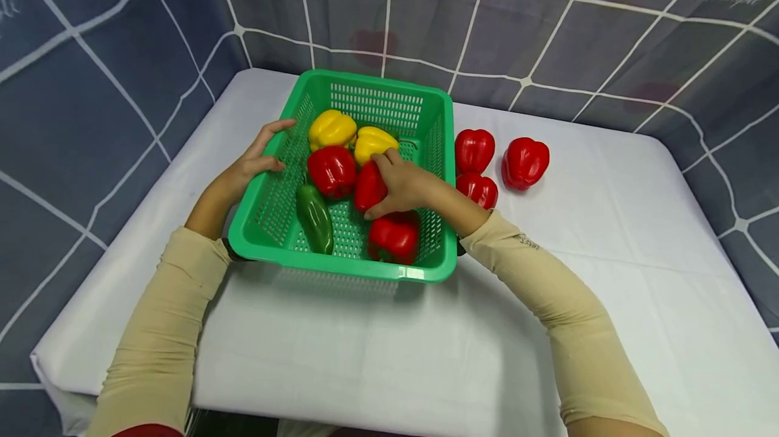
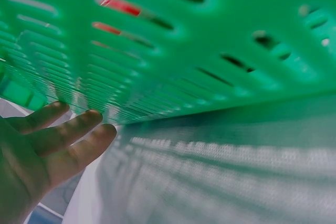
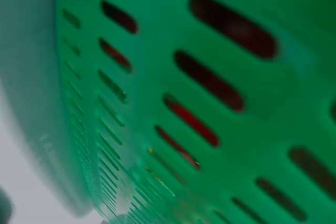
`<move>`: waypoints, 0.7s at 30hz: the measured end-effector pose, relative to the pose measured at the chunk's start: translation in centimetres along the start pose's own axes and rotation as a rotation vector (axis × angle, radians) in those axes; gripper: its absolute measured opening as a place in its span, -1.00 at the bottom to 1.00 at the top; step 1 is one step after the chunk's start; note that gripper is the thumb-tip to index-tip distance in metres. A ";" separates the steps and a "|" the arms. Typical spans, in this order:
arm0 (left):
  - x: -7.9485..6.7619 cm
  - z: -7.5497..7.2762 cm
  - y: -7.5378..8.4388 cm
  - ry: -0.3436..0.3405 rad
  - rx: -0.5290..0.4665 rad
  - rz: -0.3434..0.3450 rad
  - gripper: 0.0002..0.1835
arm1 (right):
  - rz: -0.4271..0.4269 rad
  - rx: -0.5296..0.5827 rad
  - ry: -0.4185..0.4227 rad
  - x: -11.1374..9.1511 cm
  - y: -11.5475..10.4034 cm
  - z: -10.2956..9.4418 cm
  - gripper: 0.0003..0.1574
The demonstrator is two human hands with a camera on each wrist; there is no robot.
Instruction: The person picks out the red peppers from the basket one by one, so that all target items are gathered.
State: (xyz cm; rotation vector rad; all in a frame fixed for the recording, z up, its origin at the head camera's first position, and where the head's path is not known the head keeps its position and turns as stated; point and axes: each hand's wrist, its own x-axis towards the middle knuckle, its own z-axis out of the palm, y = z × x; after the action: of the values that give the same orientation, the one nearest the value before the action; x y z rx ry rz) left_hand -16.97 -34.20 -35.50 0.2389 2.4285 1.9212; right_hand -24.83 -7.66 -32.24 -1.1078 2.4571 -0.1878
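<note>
A: On your left, you're wearing a beige sleeve, creasing along its length.
B: On your right, a matching sleeve is carrying small dark lettering near its cuff.
A: Something black is showing at your left wrist.
B: Red cloth is edging your left sleeve's upper end.

Six red peppers, two yellow, one green
</note>
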 end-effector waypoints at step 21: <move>0.0 -0.1 0.0 0.000 0.043 0.007 -0.20 | -0.104 0.092 0.125 -0.5 1.1 -0.2 0.20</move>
State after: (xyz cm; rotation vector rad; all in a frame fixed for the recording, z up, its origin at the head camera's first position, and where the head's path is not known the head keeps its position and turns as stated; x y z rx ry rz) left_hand -17.00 -34.28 -35.48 0.2485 2.4746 1.8725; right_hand -25.38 -6.50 -32.23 -1.2180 2.4725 -0.4088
